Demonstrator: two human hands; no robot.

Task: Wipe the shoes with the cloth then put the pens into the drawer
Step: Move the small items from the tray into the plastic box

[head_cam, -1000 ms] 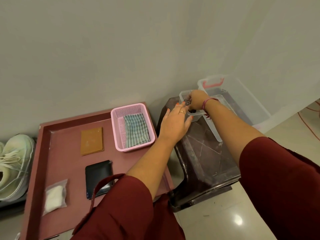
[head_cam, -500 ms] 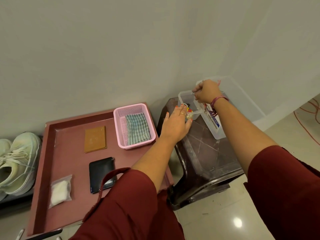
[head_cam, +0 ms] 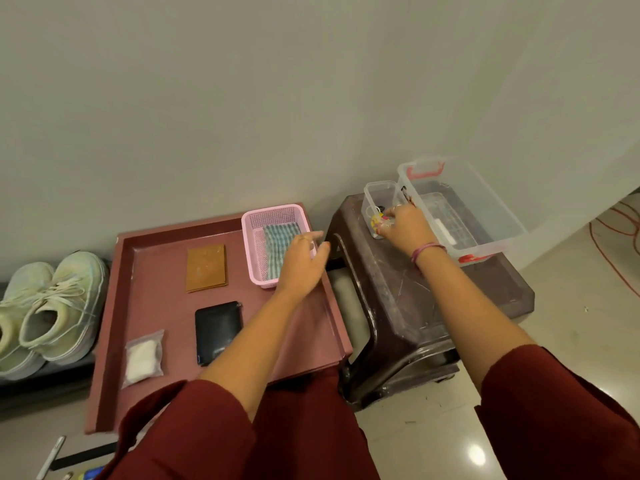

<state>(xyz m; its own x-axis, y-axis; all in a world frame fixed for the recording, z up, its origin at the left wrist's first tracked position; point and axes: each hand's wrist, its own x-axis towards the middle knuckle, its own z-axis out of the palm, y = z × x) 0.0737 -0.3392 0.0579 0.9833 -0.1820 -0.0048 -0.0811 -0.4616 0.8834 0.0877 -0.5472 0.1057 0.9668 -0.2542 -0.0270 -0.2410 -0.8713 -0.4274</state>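
Observation:
A pair of pale green shoes (head_cam: 52, 306) stands on a dark shelf at the far left. The blue checked cloth (head_cam: 277, 244) lies folded in a pink mesh basket (head_cam: 249, 237) on the maroon tray (head_cam: 156, 299). My left hand (head_cam: 301, 261) hovers over the basket's right side with fingers loosely spread, blurred and holding nothing. My right hand (head_cam: 403, 226) grips the near side of a small clear container (head_cam: 379, 192) with small colourful items inside, standing on the dark stool (head_cam: 415, 306). A white pen (head_cam: 52, 455) lies on the floor at the bottom left.
A large clear bin (head_cam: 485, 209) with red latches sits on the stool to the right of the small container. On the tray lie a brown card holder (head_cam: 206, 268), a black wallet (head_cam: 216, 329) and a small plastic bag (head_cam: 143, 358). A wall stands close behind.
My right hand has lowered the small container onto the stool beside the big bin. My left hand has swung left from the stool to above the pink basket.

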